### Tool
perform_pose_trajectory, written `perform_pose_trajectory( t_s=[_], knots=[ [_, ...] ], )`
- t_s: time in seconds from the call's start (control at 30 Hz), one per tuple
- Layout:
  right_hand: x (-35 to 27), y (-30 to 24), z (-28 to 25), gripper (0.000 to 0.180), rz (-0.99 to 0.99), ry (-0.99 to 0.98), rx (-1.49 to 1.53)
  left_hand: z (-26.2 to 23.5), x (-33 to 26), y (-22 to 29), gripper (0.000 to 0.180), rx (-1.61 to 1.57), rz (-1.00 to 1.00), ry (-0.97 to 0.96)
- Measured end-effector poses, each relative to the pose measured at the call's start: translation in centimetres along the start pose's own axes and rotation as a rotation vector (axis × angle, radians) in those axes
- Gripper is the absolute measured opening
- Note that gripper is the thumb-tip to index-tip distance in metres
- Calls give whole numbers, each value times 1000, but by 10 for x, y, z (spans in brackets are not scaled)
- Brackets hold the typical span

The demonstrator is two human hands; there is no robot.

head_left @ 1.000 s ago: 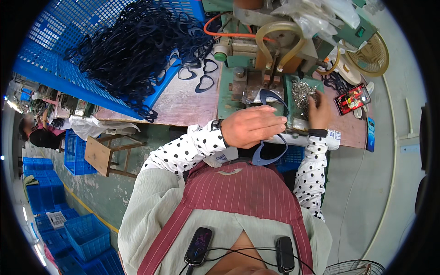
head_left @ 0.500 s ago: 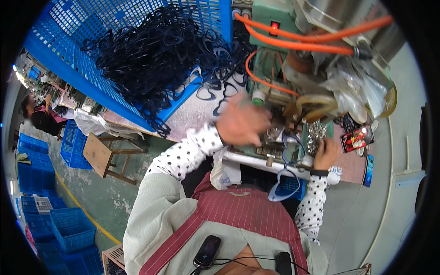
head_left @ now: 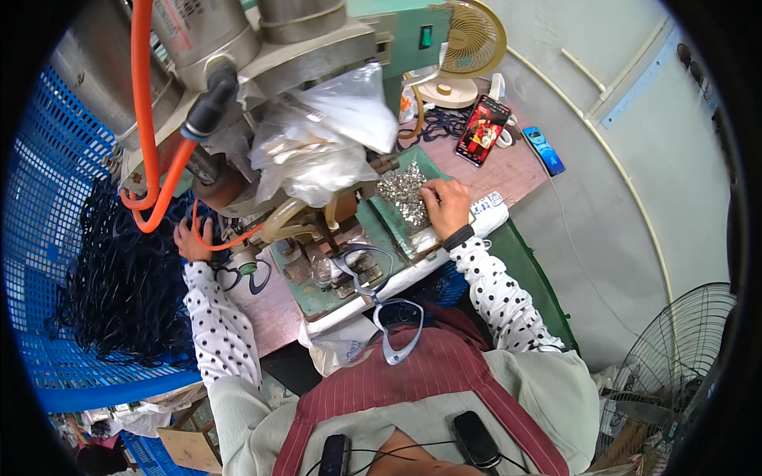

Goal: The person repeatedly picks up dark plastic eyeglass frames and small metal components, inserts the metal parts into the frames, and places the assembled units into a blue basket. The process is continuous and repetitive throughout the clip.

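- On the bench (head_left: 508, 178), one right hand (head_left: 446, 205) lay with fingers curled into the single heap of small silver metal pieces (head_left: 403, 190) on the green tray (head_left: 397, 218); whether it pinched any, I couldn't tell.
- Off to the left, one left hand (head_left: 193, 240) reached into the tangle of dark loops (head_left: 119, 293) in the blue crate (head_left: 48, 198), fingers bent, grip unclear.
- Between both hands stood one press machine (head_left: 262, 71), with two orange hoses (head_left: 147, 119).
- Beyond lay one phone (head_left: 484, 129) and two fans: a small yellow fan (head_left: 470, 36) and a floor fan (head_left: 675, 365).

Pale wall (head_left: 635, 182), green floor (head_left: 532, 278), standing fan (head_left: 675, 373), wooden workbench (head_left: 508, 170)
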State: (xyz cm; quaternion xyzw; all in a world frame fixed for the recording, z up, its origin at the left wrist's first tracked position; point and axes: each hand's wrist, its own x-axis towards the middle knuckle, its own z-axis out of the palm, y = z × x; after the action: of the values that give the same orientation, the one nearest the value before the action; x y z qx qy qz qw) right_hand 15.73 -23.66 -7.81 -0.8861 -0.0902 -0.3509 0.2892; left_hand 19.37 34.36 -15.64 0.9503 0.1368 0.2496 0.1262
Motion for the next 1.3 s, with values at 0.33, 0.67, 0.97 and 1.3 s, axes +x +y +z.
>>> perform_pose_trajectory(
  t_s=[0.33, 0.67, 0.97, 1.3],
  knots=[
    [9, 5, 16, 5, 65, -13, 192, -74, -108, 60, 22, -206, 271, 15],
    [26, -141, -63, 21, 46, -476, 834, -147, -139, 109, 14, 3, 44, 260],
    [28, -163, -46, 51, 257, -511, 902, -202, -163, 221, 8, -507, -107, 482],
    [24, -160, -41, 56, 402, -580, 1155, -231, -142, 305, 13, -827, 156, 363]
  ],
)
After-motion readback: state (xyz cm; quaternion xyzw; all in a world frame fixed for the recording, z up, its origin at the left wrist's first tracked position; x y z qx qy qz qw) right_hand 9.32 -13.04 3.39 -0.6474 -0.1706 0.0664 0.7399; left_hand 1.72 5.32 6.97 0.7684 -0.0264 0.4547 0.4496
